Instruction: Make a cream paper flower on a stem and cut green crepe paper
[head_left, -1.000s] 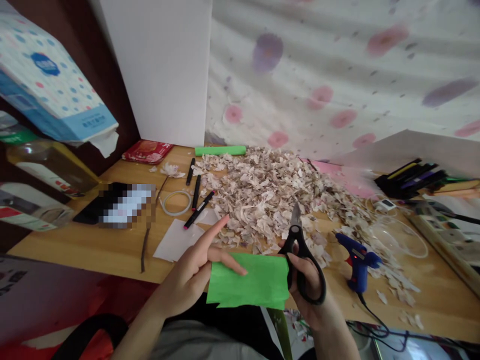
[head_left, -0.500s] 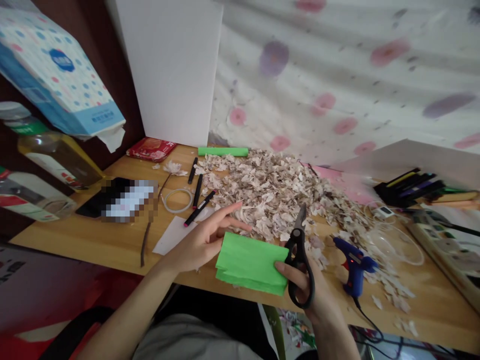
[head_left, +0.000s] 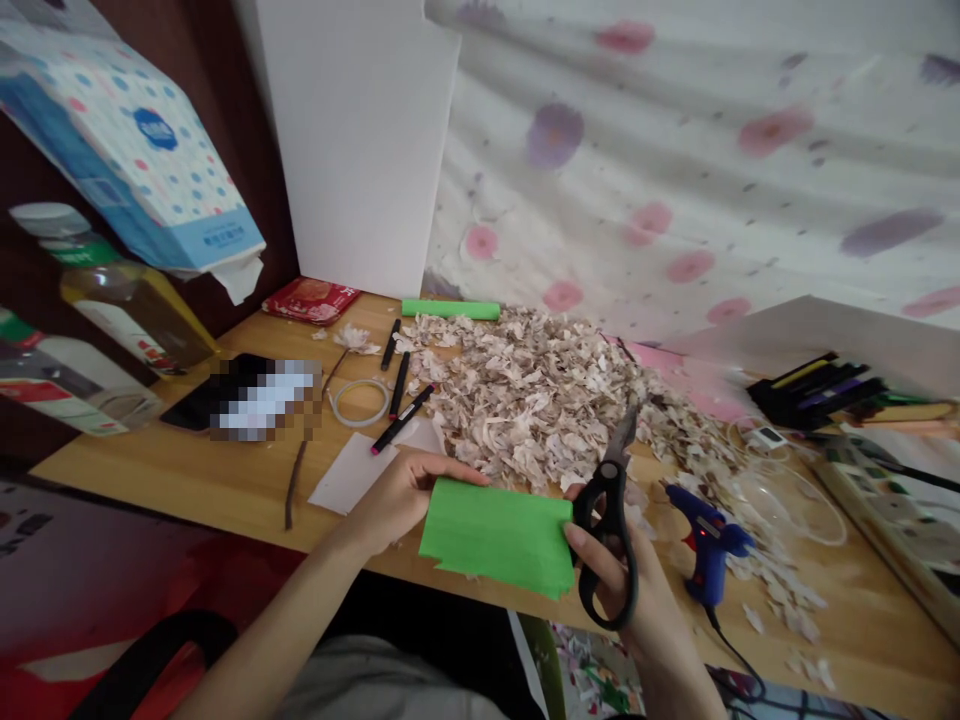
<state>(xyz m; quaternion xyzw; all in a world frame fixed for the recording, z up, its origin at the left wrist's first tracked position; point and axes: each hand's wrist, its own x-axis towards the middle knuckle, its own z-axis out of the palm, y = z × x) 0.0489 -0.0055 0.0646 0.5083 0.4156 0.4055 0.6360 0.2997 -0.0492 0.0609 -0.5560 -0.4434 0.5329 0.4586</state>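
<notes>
A folded piece of bright green crepe paper [head_left: 499,535] spans the space between my hands, above the table's front edge. Its lower edge is uneven. My left hand [head_left: 401,500] grips the upper left edge, with the fingers behind the paper. At the right edge, the thumb of my right hand [head_left: 630,570] presses on the paper. That same hand also carries black-handled scissors [head_left: 611,500], their blades pointing up and away over a heap of pale dried petal-like flakes [head_left: 536,400].
Right of my hands lies a blue glue gun [head_left: 709,545] with its cord. On the left are a phone [head_left: 240,395], a clear ring [head_left: 360,402], several black markers [head_left: 401,420], a twig [head_left: 296,485] and bottles [head_left: 135,310]. A green paper roll [head_left: 450,309] lies behind.
My left hand has closed on the paper's upper left edge; its fingers were stretched out before. The paper is spread flatter, and the scissors have shifted slightly right.
</notes>
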